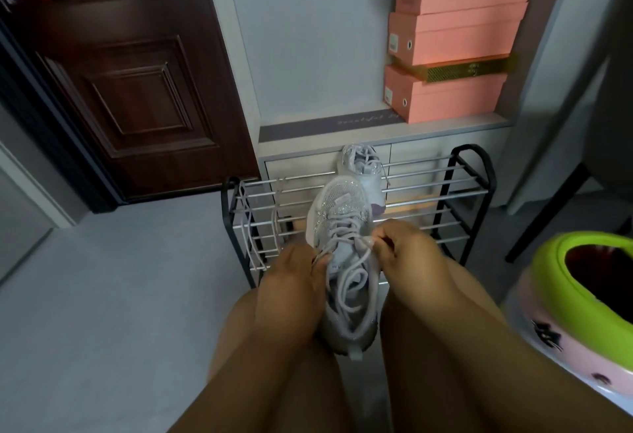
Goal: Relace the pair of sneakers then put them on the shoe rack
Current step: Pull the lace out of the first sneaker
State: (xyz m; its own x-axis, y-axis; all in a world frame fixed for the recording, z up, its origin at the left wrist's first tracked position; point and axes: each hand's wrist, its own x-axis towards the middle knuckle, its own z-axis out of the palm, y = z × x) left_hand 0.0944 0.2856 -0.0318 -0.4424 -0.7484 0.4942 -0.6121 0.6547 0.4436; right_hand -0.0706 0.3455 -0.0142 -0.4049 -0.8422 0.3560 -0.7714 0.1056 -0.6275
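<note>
A pale lilac sneaker [337,213] with glittery trim lies between my knees, toe pointing away toward the rack. Its lace [346,277] is threaded through the lower eyelets and loops loosely over the tongue. My left hand [298,270] holds the sneaker's left side and pinches one lace strand. My right hand [407,247] pinches the lace end at the sneaker's right eyelets. The second sneaker [364,167] stands on the top bars of the black metal shoe rack [455,193]. A loose lilac lace [251,227] hangs over the rack's left end.
Pink shoe boxes [452,45] are stacked on a white cabinet ledge behind the rack. A dark wooden door [137,83] stands at the left. A green and pink round seat [589,299] is close on my right. Grey floor [120,295] spreads to the left.
</note>
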